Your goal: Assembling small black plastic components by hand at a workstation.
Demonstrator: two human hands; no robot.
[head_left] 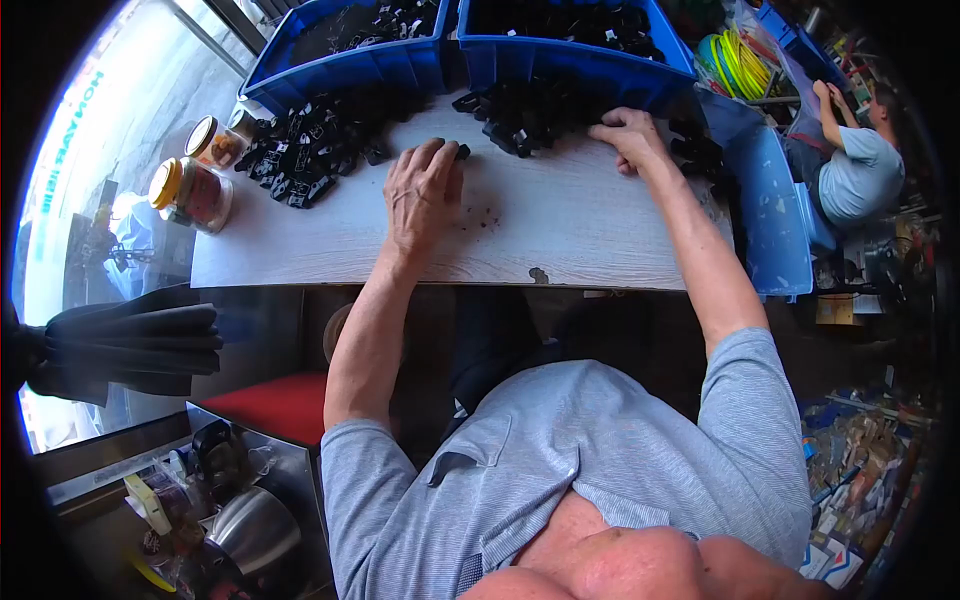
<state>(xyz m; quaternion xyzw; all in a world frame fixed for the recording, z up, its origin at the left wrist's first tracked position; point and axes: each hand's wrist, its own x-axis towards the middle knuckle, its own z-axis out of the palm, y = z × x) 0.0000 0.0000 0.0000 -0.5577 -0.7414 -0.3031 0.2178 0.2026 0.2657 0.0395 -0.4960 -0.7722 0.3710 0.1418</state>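
Far left on my feed: two lidded jars, one yellow-capped (190,192), one orange-capped (215,143), at the worktop (575,225) edge. Next, left heap of black parts (295,155), spread loose, pieces lying at mixed angles. Blue bin (345,70) behind it, loaded with more black bits.

Left hand (424,188): fingers curled, pinching one small black part (462,152) at the tips, on the side facing right. Too small for me to read its long axis. Left heap is just beside this hand, on its left.

Brown crumbs (485,222) on the worktop, right of the left wrist. Centre heap (525,120) sits between the hands, in front of the second blue bin (575,62). Key relation: from the pinched part, centre heap lies right and slightly away from the body; from the right hand (632,142), it's straight left, just off the fingertips. Right looks marginally nearer. That hand is half curled, index toward the heap; can't tell if it grips anything.

Far right: pale blue tub (775,205), then a seated co-worker (860,170).
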